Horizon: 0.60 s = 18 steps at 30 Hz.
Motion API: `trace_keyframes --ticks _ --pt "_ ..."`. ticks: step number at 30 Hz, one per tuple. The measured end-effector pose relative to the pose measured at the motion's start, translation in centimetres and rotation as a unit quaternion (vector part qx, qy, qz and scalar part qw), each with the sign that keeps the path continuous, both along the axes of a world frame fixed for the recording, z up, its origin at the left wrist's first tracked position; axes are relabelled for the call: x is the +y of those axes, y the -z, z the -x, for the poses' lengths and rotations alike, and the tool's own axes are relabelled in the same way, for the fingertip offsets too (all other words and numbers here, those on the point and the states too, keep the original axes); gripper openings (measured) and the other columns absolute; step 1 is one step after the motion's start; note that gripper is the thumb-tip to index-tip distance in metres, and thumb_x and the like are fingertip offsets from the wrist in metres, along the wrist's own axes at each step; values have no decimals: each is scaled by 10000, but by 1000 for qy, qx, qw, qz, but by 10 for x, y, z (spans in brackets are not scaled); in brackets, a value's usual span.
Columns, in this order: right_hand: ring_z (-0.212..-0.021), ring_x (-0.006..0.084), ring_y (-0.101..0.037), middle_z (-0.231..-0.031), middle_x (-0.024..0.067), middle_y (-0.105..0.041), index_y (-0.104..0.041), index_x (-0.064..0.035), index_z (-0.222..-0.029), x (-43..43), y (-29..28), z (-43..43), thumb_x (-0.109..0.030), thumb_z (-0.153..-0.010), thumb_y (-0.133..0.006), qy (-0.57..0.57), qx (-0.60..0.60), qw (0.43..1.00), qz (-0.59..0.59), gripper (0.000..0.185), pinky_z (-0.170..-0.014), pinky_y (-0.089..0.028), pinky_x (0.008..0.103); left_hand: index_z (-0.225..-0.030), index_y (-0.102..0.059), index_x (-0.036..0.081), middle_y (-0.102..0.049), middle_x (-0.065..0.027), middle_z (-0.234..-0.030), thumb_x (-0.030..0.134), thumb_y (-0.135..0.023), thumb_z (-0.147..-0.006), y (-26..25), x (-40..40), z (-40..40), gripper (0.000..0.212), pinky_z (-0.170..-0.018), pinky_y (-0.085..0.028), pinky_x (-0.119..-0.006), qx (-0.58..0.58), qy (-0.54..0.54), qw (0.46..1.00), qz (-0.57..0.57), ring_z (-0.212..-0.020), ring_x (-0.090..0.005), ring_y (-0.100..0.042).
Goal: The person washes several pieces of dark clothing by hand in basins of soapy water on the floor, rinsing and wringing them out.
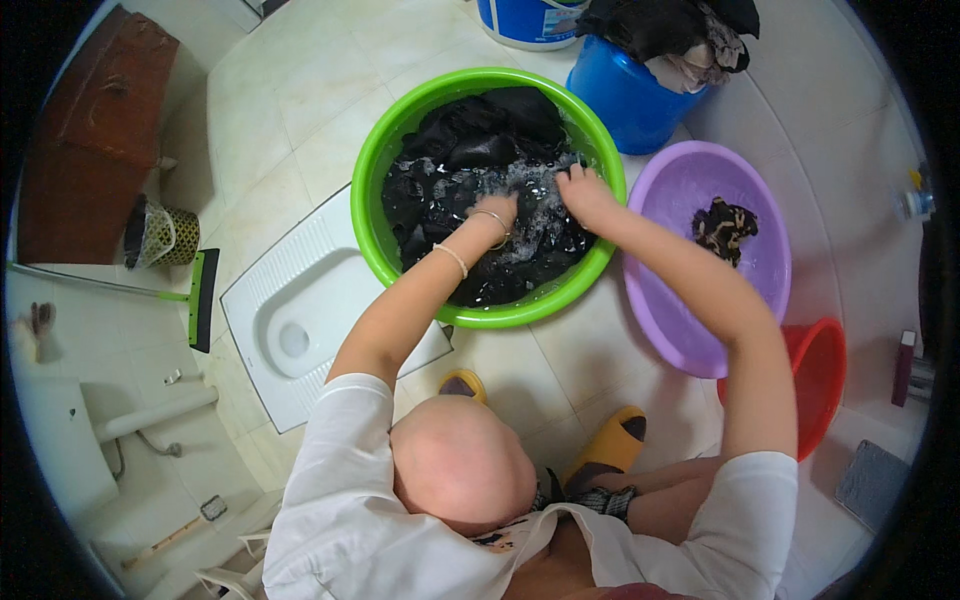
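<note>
A round green plastic basin (365, 217) full of water and soaked black clothes (517, 112) stands before me. Foam floats on the water about both hands. My left hand (495, 210), with a bangle at the wrist, dips into the middle of the basin; its fingertips are under water, so its grip is hidden. Over the right part of the basin, my right hand (585, 196) has its fingers bent down at the wet cloth and foam. Whether it grips any cloth is not plain.
A purple basin (660, 330) holding a patterned cloth (726, 229) stands right of the green one. Behind are a blue bucket (622, 97) heaped with clothes and another bucket (525, 22). A red bucket (821, 390) is near my right arm. At left are a squat toilet (300, 300) and floor squeegee (202, 300).
</note>
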State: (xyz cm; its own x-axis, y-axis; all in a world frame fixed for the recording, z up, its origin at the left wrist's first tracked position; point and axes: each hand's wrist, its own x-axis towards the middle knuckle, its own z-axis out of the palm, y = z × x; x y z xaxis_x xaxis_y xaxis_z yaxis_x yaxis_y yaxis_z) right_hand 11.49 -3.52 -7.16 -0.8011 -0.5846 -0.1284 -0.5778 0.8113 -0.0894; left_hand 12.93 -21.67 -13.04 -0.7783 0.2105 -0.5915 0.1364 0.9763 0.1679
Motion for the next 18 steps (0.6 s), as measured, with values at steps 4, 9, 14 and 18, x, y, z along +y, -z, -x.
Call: trace_keyframes --ticks 4,9,14,18 --pt "-817 353 -560 -857 219 -550 -498 9 -925 -16 51 7 -53 -756 -462 101 -47 994 14 184 -676 -477 434 -1353 -177 81 -506 -214 -1142 179 -637 -716 -15 1 -2 791 -871 -422 -398 -31 82 994 57 -1041 -311 -512" --pt "-797 344 -596 -869 211 -599 -595 17 -835 46 102 59 -179 -637 -612 68 -164 974 142 279 -705 -487 411 -1321 -243 52 -485 -237 -1157 187 -672 -672 -36 11 11 790 -923 -371 -396 -19 97 992 -82 -1077 -333 -480" --pt "-503 138 -499 -575 54 -576 -601 -25 -600 -24 -86 37 -150 -650 -641 195 -381 817 386 140 -487 -412 286 -1273 -322 34 -468 -245 -1153 177 -675 -679 -92 -22 -25 705 -919 -376 -383 7 29 962 -271 -1052 -366 -476" --pt "-518 51 -461 -615 -32 -513 -566 -91 -715 -24 -190 26 -263 -760 -604 207 -374 777 462 182 -416 -341 207 -1271 -319 51 -460 -141 -1154 162 -597 -773 -117 2 -24 580 -838 -437 -348 243 32 824 -510 -998 -268 -503"
